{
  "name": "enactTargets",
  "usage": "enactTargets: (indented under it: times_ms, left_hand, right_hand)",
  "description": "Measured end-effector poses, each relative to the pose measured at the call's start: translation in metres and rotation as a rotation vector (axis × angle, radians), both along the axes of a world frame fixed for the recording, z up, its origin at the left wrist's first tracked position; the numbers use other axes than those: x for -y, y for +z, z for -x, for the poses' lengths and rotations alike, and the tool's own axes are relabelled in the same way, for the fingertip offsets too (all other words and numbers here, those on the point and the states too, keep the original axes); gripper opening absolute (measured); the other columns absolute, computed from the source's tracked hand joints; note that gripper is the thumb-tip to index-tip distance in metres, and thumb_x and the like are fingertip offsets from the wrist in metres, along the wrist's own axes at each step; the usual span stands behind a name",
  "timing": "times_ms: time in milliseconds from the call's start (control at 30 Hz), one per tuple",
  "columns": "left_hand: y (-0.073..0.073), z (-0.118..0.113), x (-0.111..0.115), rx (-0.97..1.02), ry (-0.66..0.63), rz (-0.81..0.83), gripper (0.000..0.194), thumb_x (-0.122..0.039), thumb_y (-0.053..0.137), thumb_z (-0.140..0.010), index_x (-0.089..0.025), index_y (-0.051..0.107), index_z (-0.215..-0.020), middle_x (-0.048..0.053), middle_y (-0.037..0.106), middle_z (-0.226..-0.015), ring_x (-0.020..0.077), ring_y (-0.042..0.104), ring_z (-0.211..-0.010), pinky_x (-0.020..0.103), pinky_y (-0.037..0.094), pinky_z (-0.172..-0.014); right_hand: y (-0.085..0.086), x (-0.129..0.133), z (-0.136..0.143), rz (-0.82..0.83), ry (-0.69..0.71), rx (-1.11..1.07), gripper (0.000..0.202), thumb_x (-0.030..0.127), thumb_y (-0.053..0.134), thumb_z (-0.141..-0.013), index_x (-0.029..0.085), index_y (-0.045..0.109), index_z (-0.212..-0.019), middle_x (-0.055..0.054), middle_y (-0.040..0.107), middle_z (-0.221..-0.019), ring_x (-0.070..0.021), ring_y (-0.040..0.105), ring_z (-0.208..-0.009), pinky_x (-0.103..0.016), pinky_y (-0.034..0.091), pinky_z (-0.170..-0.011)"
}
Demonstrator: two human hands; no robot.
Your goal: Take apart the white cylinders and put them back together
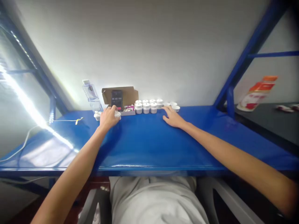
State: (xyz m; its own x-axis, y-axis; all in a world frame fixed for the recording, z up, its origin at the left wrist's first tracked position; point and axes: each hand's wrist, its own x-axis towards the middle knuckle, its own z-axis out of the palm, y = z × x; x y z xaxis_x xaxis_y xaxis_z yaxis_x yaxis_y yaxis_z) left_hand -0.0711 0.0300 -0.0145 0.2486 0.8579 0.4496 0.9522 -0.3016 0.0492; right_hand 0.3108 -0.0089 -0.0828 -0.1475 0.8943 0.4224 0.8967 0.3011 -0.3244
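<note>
At the back left of the table, my left hand (108, 117) is curled down over a group of small white round pieces (118, 114). Its fingertips are mostly hidden, so what they grip cannot be made out. Toward the right, my right hand (172, 117) reaches in with thumb and fingers apart, its fingertips at the near side of some low white cups (175, 108). Whether they touch a cup is hard to tell. Between my hands, several white lidded round containers (146, 108) stand in rows close to the wall.
An open cardboard box (128, 93) holds a propped phone (117, 99) and small pink-and-white packets (129, 108). Left of it stands a clear bottle (91, 93). A white cable (63, 120) crosses the blue table (149, 143). An orange-capped bottle (258, 93) stands on a dark surface at right.
</note>
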Motion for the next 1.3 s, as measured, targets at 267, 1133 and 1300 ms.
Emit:
enactTargets:
  times_ms: [267,1133,1300]
  left_hand:
    - [0.003,0.000,0.009,-0.068,0.129,0.001,0.043,-0.027,0.057,-0.083,-0.020,0.054,-0.125,0.019,0.061,-0.126,0.0401,0.049,-0.123,0.056,0.041,-0.098]
    - [-0.014,-0.053,0.040,0.241,-0.644,0.137,0.024,-0.035,0.061,-0.087,-0.020,0.060,-0.105,0.010,0.062,-0.113,0.0285,0.060,-0.107,0.042,0.047,-0.097]
    - [-0.016,-0.067,0.060,0.270,-0.779,0.244,0.057,-0.051,0.063,-0.089,-0.020,0.047,-0.134,0.009,0.065,-0.109,0.0267,0.063,-0.100,0.039,0.048,-0.090]
  right_hand:
    - [0.021,-0.021,0.012,0.048,-0.143,0.080,0.073,0.031,0.058,-0.086,0.022,0.034,-0.154,-0.018,0.029,-0.160,-0.0355,0.061,-0.119,-0.048,0.052,-0.099]
    - [0.052,0.038,0.032,-0.014,0.030,0.027,0.031,0.035,0.066,-0.082,0.024,0.062,-0.111,-0.009,0.060,-0.110,-0.0279,0.061,-0.095,-0.040,0.051,-0.085]
    - [0.054,0.048,0.063,0.112,0.234,-0.340,0.034,0.051,0.060,-0.089,0.021,0.063,-0.106,-0.006,0.065,-0.101,-0.0212,0.060,-0.085,-0.034,0.050,-0.078]
